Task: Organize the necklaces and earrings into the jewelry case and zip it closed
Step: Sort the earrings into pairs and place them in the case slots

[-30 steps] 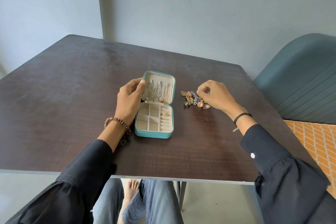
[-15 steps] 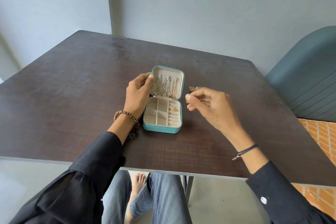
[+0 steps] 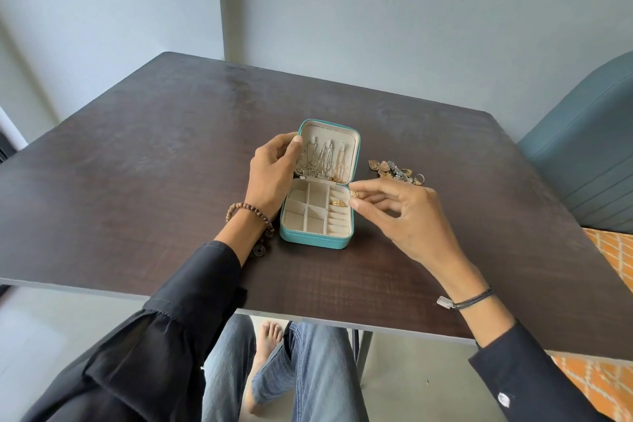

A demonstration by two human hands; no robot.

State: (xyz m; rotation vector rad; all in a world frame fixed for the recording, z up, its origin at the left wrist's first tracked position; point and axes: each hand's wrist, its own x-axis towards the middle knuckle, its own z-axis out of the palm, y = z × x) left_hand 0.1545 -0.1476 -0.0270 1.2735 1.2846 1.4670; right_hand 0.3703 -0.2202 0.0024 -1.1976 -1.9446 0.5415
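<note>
A small teal jewelry case [image 3: 310, 240] lies open on the dark table, its lid standing upright. Several silver and gold necklaces [image 3: 322, 161] hang inside the lid. A gold ring [image 3: 338, 203] sits in the cream ring rolls on the case's right side. My left hand [image 3: 274, 171] holds the lid's left edge. My right hand [image 3: 394, 209] pinches a small gold earring [image 3: 354, 194] between thumb and forefinger at the case's right rim. A pile of loose earrings and rings [image 3: 397, 172] lies on the table right of the case.
The dark wooden table [image 3: 137, 181] meets a grey wall at the back. A blue-grey upholstered chair [image 3: 589, 147] stands at the right edge. My legs and a bare foot show under the near table edge.
My right hand left the loose pile holding a small gold earring and moved left to the case's right rim. My left hand stayed on the lid.
</note>
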